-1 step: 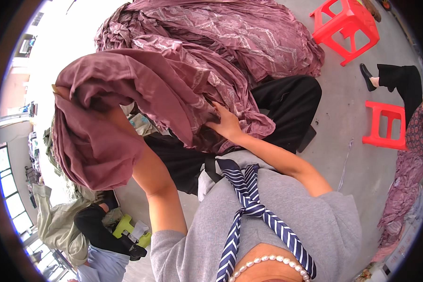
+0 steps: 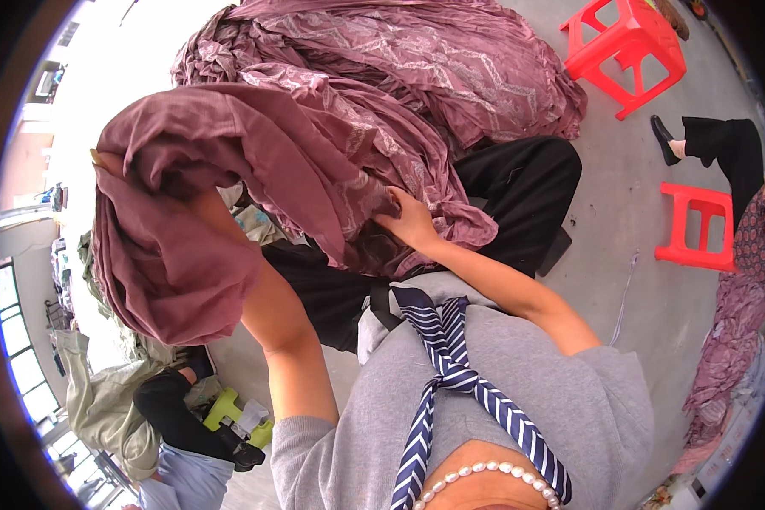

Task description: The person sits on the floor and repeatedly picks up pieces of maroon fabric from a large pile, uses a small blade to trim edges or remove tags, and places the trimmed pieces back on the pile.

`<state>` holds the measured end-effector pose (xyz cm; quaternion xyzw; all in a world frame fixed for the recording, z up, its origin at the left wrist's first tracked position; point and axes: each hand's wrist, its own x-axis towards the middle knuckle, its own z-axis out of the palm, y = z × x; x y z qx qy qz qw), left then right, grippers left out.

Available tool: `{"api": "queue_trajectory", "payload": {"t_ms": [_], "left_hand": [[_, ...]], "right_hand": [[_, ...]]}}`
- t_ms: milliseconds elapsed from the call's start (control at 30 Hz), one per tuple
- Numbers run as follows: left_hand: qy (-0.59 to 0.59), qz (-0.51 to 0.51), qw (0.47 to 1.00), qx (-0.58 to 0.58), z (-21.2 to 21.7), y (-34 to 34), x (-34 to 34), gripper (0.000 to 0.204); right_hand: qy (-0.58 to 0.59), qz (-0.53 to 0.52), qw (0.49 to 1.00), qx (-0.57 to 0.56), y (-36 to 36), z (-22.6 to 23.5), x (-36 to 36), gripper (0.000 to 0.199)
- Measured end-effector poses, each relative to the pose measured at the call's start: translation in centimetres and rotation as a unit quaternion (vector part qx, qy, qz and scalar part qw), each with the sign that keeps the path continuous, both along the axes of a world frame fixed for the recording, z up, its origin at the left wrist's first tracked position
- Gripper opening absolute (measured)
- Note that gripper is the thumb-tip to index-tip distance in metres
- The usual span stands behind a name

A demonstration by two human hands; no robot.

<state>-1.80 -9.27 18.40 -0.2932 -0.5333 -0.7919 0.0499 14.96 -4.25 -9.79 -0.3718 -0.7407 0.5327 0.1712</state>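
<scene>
A long mauve cloth with pale zigzag patterning stretches between my hands. My left hand is raised at the far left, mostly covered by the cloth; only a bit of it shows at the fold, closed on the fabric. Plain mauve folds drape over that forearm and hang below it. In front of my waist my right hand pinches a gathered part of the same cloth, beside a darker, shadowed patch. The bulk of the fabric lies heaped beyond my black-trousered legs.
Two red plastic stools stand on the grey floor at the right, near another person's black-trousered leg. More mauve fabric lies along the right rim. At lower left, another person sits by olive cloth and a lime-green stool.
The cloth between my hands has shifted slightly up and to the left. My right fingers have moved a little along the fabric and closed further on it.
</scene>
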Motion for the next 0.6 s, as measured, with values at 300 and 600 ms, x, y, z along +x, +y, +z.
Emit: {"api": "queue_trajectory", "payload": {"t_ms": [300,600], "left_hand": [[-0.048,-0.158,0.986,0.027,0.0,0.5,1.1,0.029],[0.02,-0.047,0.998,-0.022,1.4,-1.3,-0.1,0.03]], "right_hand": [[0.127,-0.03,0.988,-0.082,-0.3,-0.8,-1.1,0.068],[0.107,-0.154,0.9,-0.394,3.0,4.3,-1.9,0.014]]}}
